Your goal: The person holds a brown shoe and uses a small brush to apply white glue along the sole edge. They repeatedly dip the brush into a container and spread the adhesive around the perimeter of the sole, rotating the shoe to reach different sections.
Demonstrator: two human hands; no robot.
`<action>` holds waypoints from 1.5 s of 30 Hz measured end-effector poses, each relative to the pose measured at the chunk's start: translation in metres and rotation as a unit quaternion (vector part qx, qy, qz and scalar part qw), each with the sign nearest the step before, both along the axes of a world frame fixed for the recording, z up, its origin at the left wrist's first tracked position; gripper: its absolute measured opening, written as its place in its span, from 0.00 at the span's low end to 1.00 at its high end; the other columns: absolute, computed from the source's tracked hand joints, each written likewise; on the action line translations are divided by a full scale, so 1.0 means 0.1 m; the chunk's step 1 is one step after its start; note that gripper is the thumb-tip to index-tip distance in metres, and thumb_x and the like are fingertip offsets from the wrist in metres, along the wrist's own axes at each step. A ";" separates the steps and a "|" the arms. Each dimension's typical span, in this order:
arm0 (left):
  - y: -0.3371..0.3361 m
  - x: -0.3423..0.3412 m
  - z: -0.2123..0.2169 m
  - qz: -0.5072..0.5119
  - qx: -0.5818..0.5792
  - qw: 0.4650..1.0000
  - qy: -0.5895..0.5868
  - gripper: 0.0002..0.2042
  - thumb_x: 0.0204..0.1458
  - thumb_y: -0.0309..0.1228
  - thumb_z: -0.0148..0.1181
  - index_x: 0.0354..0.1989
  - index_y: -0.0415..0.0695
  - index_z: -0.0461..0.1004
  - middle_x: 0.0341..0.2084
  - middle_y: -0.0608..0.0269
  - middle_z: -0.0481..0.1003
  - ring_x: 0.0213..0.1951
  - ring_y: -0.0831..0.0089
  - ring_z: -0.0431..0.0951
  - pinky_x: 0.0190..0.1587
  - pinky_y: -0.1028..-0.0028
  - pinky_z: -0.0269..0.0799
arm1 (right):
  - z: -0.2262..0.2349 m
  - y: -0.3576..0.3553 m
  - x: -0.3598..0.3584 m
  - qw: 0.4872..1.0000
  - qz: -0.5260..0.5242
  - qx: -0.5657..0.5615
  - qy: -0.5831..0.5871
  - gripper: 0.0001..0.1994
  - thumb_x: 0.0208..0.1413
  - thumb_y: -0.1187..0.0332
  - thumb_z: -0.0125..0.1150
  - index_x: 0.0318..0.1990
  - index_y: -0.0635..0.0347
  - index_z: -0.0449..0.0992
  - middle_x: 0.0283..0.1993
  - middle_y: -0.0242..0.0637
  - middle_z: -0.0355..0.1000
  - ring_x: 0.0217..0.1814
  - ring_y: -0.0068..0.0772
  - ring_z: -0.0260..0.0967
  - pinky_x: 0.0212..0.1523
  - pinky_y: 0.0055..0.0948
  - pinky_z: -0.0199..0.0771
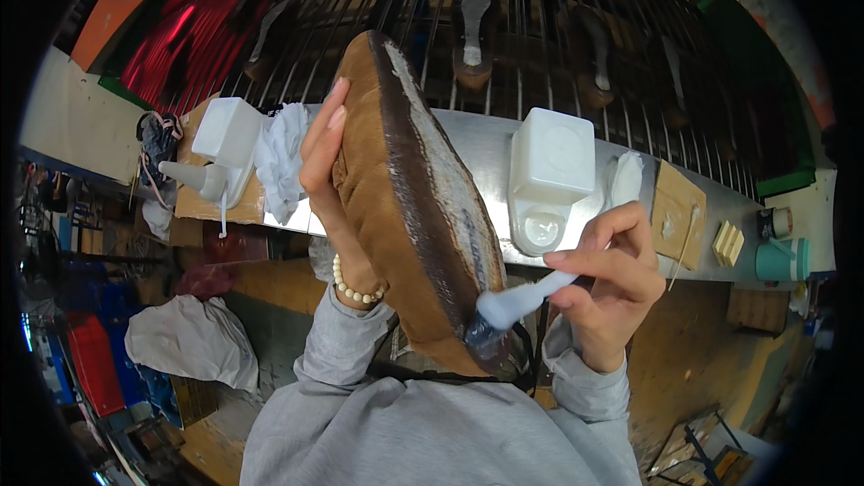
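Note:
A brown suede shoe upper (369,175) is held up in front of me, its underside turned to the right. My left hand (328,157) grips it from its left side, the fingers curled over the suede. The underside has a dark, shiny band along the edge and a pale grey middle. Between thumb and fingers of my right hand (612,283) is a brush with a whitish handle (531,299). Its wet bristles touch the dark band near the shoe's lower end. The toe or heel end cannot be told apart with certainty.
Behind the metal bench (477,139) runs a rack of bars carrying several shoe soles (472,31). White dispensers stand left (225,130) and right (553,157). A crumpled white cloth (281,162), a cardboard piece (675,216) and a teal mug (778,261) sit along the bench.

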State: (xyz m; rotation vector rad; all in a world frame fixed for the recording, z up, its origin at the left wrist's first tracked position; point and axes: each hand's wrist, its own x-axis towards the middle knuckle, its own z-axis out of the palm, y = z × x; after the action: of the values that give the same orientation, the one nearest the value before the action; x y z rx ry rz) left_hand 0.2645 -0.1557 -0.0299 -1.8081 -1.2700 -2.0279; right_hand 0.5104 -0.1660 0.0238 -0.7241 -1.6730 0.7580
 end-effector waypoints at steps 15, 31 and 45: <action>-0.01 0.01 0.24 0.041 0.014 0.992 0.117 0.30 0.51 0.30 0.71 0.61 0.45 0.62 0.61 0.43 0.68 0.63 0.52 0.69 0.65 0.57 0.62 | 0.12 0.36 0.07 0.994 0.047 0.093 -0.020 0.22 0.26 0.55 0.85 0.34 0.49 0.89 0.33 0.25 0.61 0.34 0.23 0.58 0.32 0.22 0.54; -0.25 0.32 0.19 -0.148 -0.269 0.923 -0.233 0.36 0.48 0.29 0.73 0.65 0.42 0.60 0.61 0.49 0.66 0.62 0.60 0.69 0.64 0.63 0.67 | 0.16 0.45 0.04 0.986 0.080 0.143 0.008 0.24 0.25 0.51 0.85 0.34 0.48 0.89 0.32 0.25 0.60 0.34 0.24 0.58 0.32 0.23 0.54; -0.60 0.58 0.23 -0.385 -0.408 0.791 -0.244 0.38 0.50 0.38 0.71 0.68 0.42 0.58 0.61 0.55 0.66 0.63 0.62 0.68 0.65 0.64 0.66 | 0.43 0.83 -0.13 0.960 0.150 0.235 -0.025 0.24 0.20 0.55 0.86 0.34 0.46 0.88 0.30 0.25 0.61 0.32 0.23 0.60 0.30 0.21 0.54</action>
State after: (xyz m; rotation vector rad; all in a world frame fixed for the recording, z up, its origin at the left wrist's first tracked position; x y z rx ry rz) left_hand 0.3224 -0.2161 -0.0070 -2.5960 -2.0416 -2.7683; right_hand 0.4976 -0.0826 0.0671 -0.1580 -1.9389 0.5163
